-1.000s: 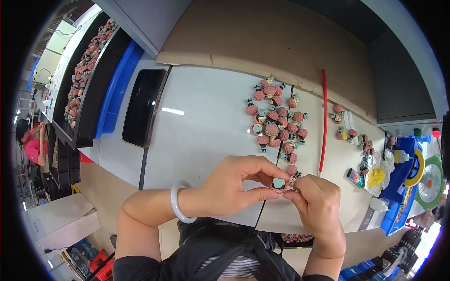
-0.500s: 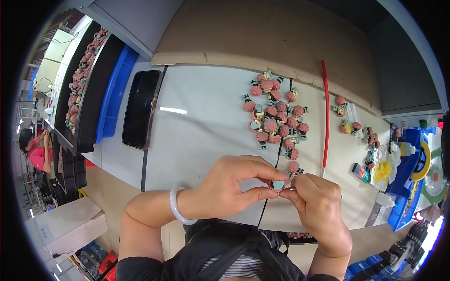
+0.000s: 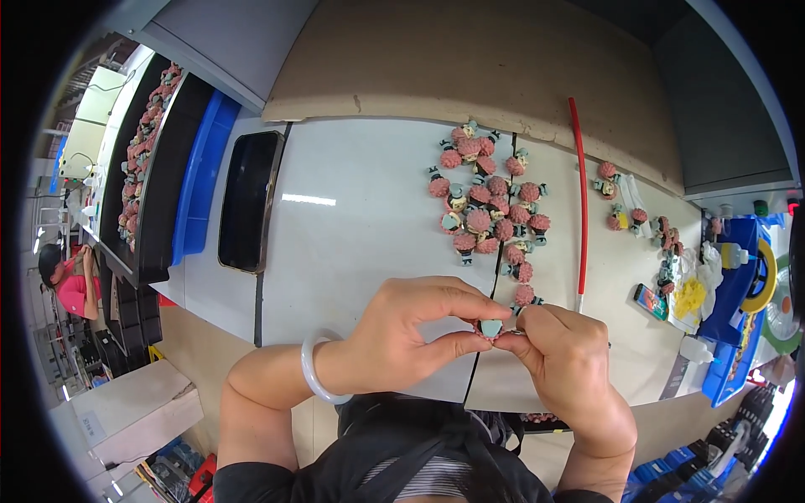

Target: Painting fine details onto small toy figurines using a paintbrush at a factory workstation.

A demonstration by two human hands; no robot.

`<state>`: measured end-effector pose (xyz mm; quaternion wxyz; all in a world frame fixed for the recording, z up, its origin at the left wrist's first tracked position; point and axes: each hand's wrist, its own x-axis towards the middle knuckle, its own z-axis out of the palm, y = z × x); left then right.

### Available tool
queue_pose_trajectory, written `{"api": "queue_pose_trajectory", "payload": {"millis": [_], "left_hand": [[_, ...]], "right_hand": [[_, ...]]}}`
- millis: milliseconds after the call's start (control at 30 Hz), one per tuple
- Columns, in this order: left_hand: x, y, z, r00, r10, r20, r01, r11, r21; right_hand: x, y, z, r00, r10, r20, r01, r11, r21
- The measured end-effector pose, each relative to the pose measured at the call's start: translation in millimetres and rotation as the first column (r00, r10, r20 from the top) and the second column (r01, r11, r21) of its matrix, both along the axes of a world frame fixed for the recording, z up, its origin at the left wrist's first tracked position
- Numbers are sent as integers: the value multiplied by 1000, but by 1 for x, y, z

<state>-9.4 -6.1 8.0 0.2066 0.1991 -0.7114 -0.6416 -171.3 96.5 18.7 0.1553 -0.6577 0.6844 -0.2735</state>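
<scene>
The small pink-and-teal figure (image 3: 490, 327) sits pinched between both grips, left hand (image 3: 402, 339) and right hand (image 3: 570, 369) meeting on it, just below the figure pile (image 3: 490, 210) on the desk (image 3: 352, 243).

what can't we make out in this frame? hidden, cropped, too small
- Small teal and pink piece, head view: mostly covered by the fingertips of the left hand and right hand; shape unclear.
- Pink figurines on the white table: too small for detail.
- Black tray of pieces, far left: bent and blurred by the fisheye rim.
- Blue bin, right: cut by the rim.
</scene>
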Motion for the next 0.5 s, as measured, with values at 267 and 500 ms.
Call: {"api": "queue_pose_trajectory", "payload": {"millis": [267,500], "left_hand": [[0,1,0,1000,-10,-10,11,996,83],[0,0,-1,999,-32,-20,33,996,80]], "right_hand": [[-2,1,3,998,18,-58,-20,999,-28],[1,1,-1,999,-35,34,35,999,6]]}}
